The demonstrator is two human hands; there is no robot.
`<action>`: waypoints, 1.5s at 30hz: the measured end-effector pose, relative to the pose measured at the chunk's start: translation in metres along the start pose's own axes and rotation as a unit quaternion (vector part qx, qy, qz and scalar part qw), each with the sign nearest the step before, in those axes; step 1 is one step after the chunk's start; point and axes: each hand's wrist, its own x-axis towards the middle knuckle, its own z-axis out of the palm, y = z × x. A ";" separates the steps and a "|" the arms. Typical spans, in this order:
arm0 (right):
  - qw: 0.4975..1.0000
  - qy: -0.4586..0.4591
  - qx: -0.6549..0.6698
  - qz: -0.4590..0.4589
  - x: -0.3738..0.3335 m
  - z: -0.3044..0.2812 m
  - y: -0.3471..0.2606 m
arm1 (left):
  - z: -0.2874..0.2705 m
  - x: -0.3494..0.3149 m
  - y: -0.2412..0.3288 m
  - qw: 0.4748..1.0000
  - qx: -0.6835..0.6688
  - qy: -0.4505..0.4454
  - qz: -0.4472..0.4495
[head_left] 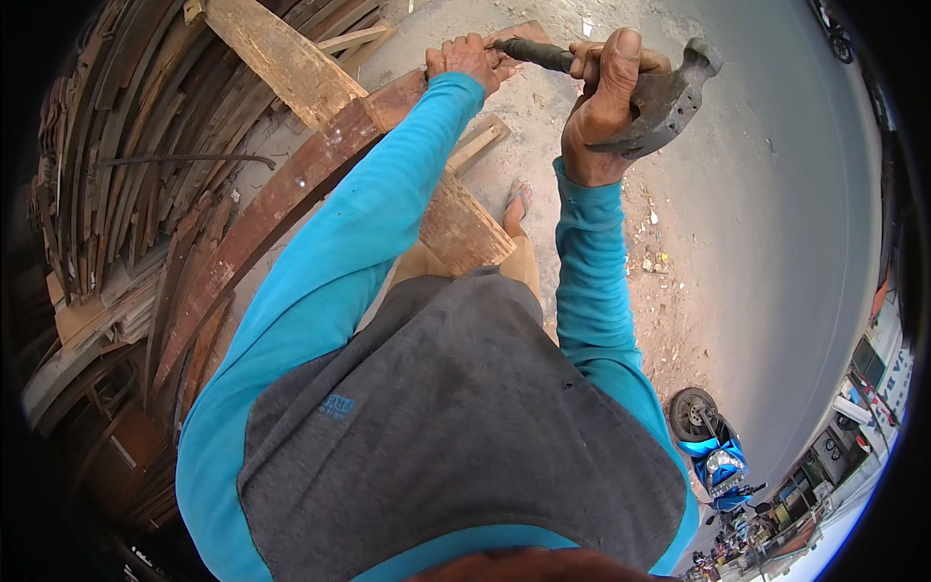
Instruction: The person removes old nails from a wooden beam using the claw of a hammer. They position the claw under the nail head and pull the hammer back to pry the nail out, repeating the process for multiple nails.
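Observation:
My right hand is closed around a metal claw hammer just below its head. The hammer's dark handle points left toward my left hand. That hand grips the far end of a long reddish-brown plank, with its fingers touching the handle's tip. The plank runs from the top middle down to the lower left, under my left forearm. Both my sleeves are bright blue.
A pale plank lies across the brown one. Stacked curved timber fills the left side. My sandalled foot stands on sandy ground beside a short board. A grey road runs on the right, with a blue motorbike parked at the lower right.

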 end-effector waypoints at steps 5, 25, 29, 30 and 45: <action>0.988 -0.044 0.081 -0.120 0.069 -0.024 -0.070 | 0.022 -0.004 -0.008 0.997 0.060 0.040 0.009; 0.960 -0.083 0.036 0.265 0.068 -0.075 0.143 | 0.005 -0.002 0.005 0.994 0.042 0.099 -0.005; 0.931 -0.202 -0.221 0.207 0.041 -0.108 0.121 | 0.006 -0.004 0.004 0.996 0.013 0.088 -0.003; 0.916 -0.225 -0.225 0.245 0.029 -0.115 0.118 | 0.004 -0.004 0.004 0.996 -0.002 0.091 0.002; 0.914 -0.294 -0.158 0.232 -0.068 -0.124 0.081 | -0.050 -0.141 -0.075 0.970 0.055 0.232 -0.041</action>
